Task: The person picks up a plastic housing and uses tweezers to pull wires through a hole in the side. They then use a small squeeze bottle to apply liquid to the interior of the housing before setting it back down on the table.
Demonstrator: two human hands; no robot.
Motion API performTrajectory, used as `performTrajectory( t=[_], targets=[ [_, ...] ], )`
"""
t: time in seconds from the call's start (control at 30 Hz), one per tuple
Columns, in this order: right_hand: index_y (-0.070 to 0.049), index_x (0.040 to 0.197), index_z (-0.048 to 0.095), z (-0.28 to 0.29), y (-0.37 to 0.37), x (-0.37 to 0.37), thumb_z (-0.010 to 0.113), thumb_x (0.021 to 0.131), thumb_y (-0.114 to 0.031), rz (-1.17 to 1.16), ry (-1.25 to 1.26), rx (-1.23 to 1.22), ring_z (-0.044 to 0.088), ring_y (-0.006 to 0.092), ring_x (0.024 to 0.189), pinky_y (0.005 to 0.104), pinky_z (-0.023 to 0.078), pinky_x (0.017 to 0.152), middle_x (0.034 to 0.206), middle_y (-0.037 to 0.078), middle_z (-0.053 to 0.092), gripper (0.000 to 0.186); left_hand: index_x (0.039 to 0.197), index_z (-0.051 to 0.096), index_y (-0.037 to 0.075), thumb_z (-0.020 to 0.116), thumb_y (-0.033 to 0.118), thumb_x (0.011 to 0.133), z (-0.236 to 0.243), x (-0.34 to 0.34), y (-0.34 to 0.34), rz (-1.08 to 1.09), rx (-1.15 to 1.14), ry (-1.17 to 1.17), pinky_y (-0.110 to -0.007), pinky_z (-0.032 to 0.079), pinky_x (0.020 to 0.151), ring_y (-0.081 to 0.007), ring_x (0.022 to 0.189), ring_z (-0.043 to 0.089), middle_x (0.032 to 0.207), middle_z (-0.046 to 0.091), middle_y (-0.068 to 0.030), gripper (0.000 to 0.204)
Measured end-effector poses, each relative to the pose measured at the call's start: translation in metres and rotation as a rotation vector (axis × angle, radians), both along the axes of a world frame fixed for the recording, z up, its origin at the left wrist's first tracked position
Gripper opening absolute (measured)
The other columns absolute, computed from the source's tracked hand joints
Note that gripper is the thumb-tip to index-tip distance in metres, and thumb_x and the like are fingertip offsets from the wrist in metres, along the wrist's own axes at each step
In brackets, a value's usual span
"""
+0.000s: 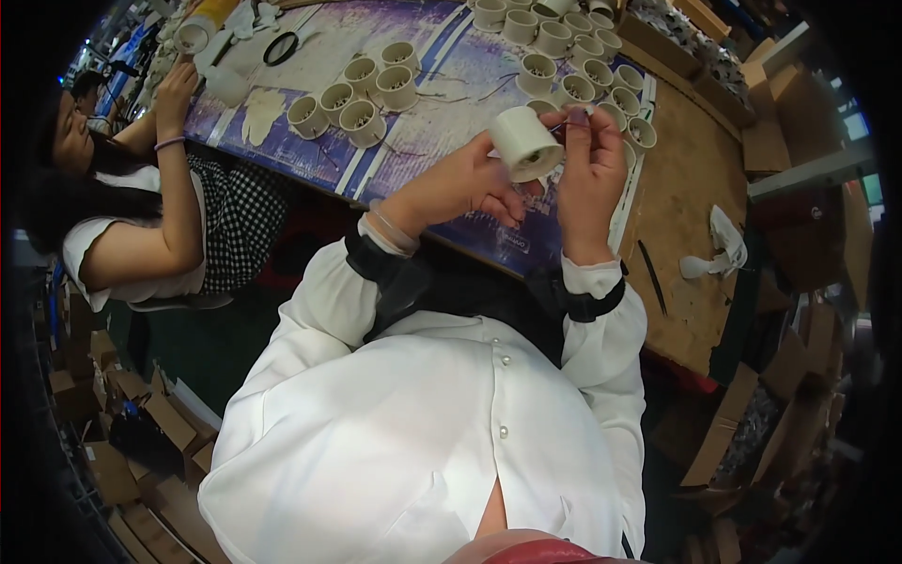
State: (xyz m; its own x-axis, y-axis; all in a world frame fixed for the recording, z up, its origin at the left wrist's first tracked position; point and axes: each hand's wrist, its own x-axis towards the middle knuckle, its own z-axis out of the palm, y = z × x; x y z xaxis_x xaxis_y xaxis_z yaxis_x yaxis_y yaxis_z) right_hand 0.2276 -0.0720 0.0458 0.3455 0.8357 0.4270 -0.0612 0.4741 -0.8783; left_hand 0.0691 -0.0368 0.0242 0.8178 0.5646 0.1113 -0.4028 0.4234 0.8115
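A white cylindrical cup (523, 143) is tipped on its side above the table, its open end turned toward me and to the right. My left hand (462, 188) holds it from the left; its lower fingers hang curled beneath, and part of the grip is hidden behind the cup. Just right of the cup, the thumb and fingertips of my right hand (592, 174) pinch a thin dark wire (554, 125). Small parts show inside the cup, too blurred to name. Similar white cups (362, 122) stand upright to the left, with small pieces in them and thin wires trailing out.
More white cups (554, 38) crowd the table's far right. A black ring (280, 49) lies at the far left, near a co-worker's raised hands (176, 89). On the brown board (691, 188) at right are a dark thin stick (651, 276) and a white crumpled item (725, 242).
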Motion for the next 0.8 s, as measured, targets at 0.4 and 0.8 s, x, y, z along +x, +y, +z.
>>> performTrajectory(
  t=[0.4,0.8],
  targets=[
    [-0.004,0.104,0.056,-0.001,-0.007,-0.010,0.051,0.100,-0.018,0.087,0.013,0.107,0.063,0.0154,0.089,0.0283,0.049,0.084,0.093,0.008,0.065,0.016,0.143,0.034,0.005,0.049,0.051,0.095,0.004,0.000,-0.004,0.035,-0.354,-0.084,-0.031,0.057,0.079,-0.0237,0.102,0.062,0.125,0.055,-0.0136,0.067],
    [-0.006,0.105,0.054,-0.011,-0.011,0.008,0.051,0.100,-0.022,0.333,0.401,-0.011,0.060,0.0160,0.095,0.0329,0.048,0.089,0.099,0.006,0.063,0.017,0.135,0.040,-0.001,0.069,0.011,0.086,0.024,-0.007,-0.015,0.347,0.222,0.097,-0.029,0.046,0.096,-0.0171,0.114,0.054,0.124,0.055,-0.0090,0.058]
  ],
)
